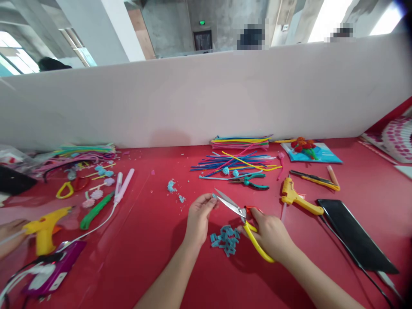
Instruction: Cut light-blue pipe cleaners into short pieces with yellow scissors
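Note:
Between the thumb and forefinger of my left hand is a small light-blue piece, mostly hidden by the fingertips. My right hand grips scissors with one red and one yellow handle. Their blades are parted, and the tips reach to the blue piece at my left fingertips. On the red table below and between my hands lies a pile of small blue cut pieces. Blue fluffy scraps lie beyond my left hand. Teal-handled pliers rest beyond the scissors, near two small blue balls.
Colourful craft stems lie against the white partition. To the right are a yellow glue gun, a cutter knife and a black phone-like slab with cables. At left, another person's hand holds a yellow glue gun beside a purple power strip.

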`<state>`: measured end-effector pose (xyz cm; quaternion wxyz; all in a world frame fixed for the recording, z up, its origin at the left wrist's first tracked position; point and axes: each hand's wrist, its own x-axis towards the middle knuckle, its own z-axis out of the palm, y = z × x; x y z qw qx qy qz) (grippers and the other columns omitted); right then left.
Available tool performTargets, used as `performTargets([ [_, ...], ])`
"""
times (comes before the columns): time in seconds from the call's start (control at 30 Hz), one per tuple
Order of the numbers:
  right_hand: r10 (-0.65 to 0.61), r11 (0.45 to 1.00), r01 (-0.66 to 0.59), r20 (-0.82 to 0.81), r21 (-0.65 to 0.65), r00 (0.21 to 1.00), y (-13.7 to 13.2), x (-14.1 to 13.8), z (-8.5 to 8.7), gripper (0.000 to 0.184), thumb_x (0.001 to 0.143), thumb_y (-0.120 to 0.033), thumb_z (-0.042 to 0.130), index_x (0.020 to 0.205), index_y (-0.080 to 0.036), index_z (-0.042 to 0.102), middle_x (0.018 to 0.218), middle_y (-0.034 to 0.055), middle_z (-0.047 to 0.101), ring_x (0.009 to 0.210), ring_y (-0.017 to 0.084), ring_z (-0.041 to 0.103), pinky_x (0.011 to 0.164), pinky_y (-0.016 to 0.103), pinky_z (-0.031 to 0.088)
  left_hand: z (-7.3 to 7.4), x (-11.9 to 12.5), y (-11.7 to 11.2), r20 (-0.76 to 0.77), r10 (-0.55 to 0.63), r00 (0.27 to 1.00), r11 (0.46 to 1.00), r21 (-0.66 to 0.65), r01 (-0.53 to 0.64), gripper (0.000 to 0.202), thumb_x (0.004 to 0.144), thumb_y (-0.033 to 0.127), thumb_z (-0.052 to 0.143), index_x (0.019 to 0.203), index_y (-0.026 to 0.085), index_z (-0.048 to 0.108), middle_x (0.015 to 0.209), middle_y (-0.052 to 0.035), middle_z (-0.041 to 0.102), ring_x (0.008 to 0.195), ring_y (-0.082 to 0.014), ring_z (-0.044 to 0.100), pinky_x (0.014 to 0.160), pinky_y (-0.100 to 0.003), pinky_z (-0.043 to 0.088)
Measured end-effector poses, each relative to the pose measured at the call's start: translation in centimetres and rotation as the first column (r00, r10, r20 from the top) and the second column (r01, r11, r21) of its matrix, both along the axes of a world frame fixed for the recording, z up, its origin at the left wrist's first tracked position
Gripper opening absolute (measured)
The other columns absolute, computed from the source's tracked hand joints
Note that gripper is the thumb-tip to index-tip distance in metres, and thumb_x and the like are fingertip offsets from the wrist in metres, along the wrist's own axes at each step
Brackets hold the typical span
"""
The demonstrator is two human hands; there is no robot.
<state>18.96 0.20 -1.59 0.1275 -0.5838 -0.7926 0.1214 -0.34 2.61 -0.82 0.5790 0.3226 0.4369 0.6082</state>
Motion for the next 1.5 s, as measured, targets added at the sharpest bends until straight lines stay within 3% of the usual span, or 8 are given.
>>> performTargets([
  [0.73,0.084,0.996,-0.084,0.046,0.005,0.995,0.04,-0.1,-0.47,0.026,0.08,-0.045,0.039,0.073,-0.02,0.043,0.06,0.0022,0.06,0.051,0.016,0.056,0.046,0.024,0.022,0.85,0.39,-0.19,0.081,-0.041,0.996,0.999,0.011,0.04,0.009,0.067,0.022,0.063,0.072,0.014,0.062,0.07,-0.0014,0.059,0.067,-0.0105,0.053,0.067,-0.022,0.041],
  [1.5,0.072,0.997,-0.071,0.041,-0.02,0.997,-0.03,-0.13,-0.53,0.033,0.08,-0.05,0.036,0.069,-0.02,0.044,0.054,0.002,0.057,0.047,0.015,0.053,0.045,0.023,0.02,0.71,0.18,-0.17,0.117,-0.063,0.991,0.998,0.017,0.062,0.007,0.068,0.019,0.063,0.073,0.015,0.064,0.069,-0.0011,0.061,0.066,-0.0095,0.054,0.068,-0.022,0.041],
])
